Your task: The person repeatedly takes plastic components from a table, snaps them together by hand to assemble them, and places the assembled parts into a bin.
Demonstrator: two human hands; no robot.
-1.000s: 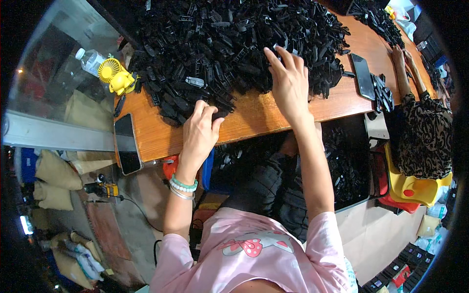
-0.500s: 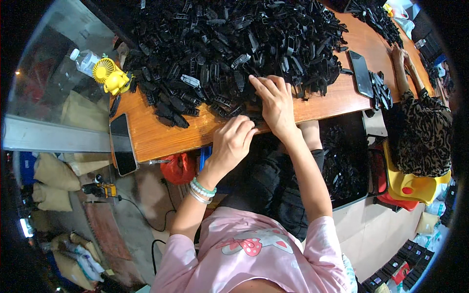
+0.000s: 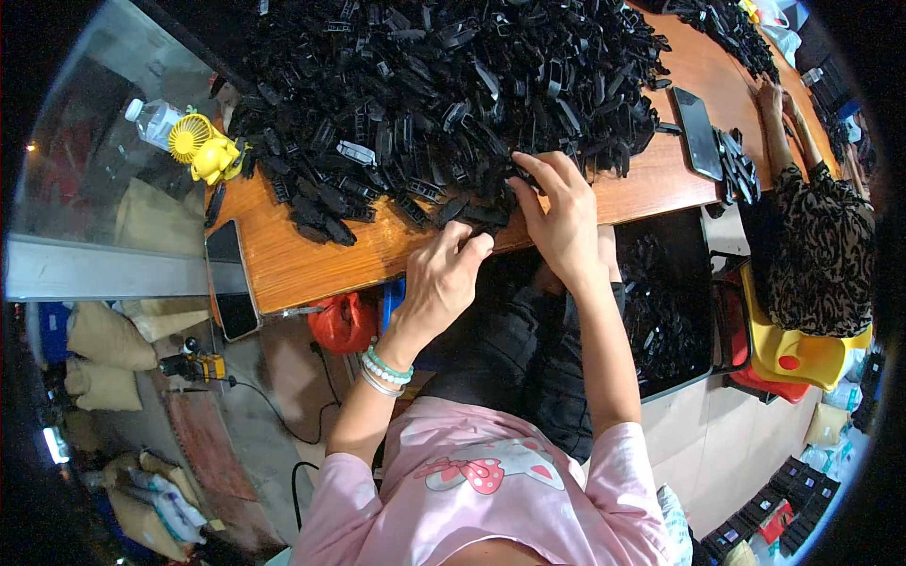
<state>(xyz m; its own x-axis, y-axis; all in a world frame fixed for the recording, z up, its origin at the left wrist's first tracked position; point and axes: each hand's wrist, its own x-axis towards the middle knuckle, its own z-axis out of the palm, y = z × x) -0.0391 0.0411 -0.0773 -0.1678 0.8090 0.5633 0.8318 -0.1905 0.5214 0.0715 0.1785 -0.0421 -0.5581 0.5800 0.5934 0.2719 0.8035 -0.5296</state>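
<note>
A large heap of small black plastic parts (image 3: pixel 415 104) covers the far side of the wooden table (image 3: pixel 311 274). My left hand (image 3: pixel 444 278) is at the table's near edge, thumb and index finger pressed together and the other fingers curled. Whatever it pinches is hidden against the dark parts just beyond its fingertips. To the right, my right hand (image 3: pixel 563 222) reaches to the heap's front edge. Its thumb and forefinger are apart, with loose black parts close to the tips, and no part is plainly gripped.
A phone (image 3: pixel 232 278) lies at the table's left corner, near a yellow fan (image 3: pixel 203 151) and a bottle (image 3: pixel 154 123). Another phone (image 3: pixel 696 132) lies right of the heap. Below the table is a black bin (image 3: pixel 665 311) of parts. A co-worker's arms (image 3: pixel 788 127) are at far right.
My right hand has drawn back slightly to the right, its thumb now spread from the forefinger. My left hand has moved slightly left, away from it. The view has shifted a little.
</note>
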